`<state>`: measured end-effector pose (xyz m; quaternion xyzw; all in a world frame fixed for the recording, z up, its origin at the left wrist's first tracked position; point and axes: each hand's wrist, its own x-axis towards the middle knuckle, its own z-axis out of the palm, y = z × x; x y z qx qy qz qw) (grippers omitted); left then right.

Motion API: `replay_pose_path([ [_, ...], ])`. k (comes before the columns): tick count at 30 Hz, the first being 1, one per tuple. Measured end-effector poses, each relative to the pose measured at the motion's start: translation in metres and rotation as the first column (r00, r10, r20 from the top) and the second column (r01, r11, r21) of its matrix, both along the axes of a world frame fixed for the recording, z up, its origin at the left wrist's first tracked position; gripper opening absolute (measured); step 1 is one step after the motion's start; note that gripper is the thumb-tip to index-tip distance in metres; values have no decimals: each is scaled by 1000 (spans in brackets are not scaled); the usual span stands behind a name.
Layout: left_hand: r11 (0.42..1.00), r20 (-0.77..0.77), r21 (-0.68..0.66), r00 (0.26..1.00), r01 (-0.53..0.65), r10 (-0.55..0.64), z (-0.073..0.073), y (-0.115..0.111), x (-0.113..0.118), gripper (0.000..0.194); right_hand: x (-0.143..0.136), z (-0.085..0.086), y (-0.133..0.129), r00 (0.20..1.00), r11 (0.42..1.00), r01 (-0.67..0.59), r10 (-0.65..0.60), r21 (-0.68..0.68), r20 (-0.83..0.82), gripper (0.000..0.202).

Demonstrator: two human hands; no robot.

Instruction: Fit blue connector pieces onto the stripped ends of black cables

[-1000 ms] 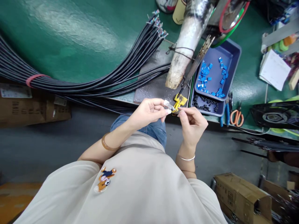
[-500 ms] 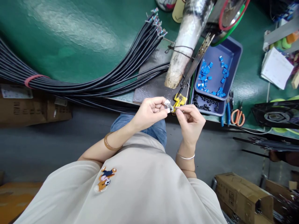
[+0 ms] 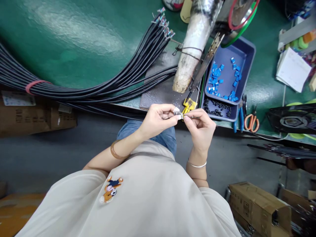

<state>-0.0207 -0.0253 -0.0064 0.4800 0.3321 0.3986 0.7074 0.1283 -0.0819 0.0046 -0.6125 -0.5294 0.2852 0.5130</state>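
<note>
Left hand (image 3: 160, 118): grip pinched on small pale piece (image 3: 181, 116), near side of yellow part (image 3: 190, 104). Right hand (image 3: 201, 127): fingertips at piece; cannot tell if closed on anything. Step: fine fingertip work, seemingly; next move calls for steadiness.

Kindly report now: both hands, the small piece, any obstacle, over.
Left hand pinching small shiny piece. Right hand at its end, grip unclear. Yellow part just beyond, nothing visibly blocking.

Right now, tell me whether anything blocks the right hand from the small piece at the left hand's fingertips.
Nothing visible does: the right hand's fingertips are right beside the small piece at the left hand. The yellow part lies just beyond them, not between.
</note>
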Motion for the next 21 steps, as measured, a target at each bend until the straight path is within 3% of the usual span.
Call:
replay_pose_path([
  [15,987,-108,150,994,51,-35,-6,-6,-1,13,7,-7,4,997,995,-68,66,-79,-29,12],
  [21,983,-133,180,991,29,-5,-6,-8,-1,11,0,-11,4,1000,1000,-20,20,-24,9,15],
])
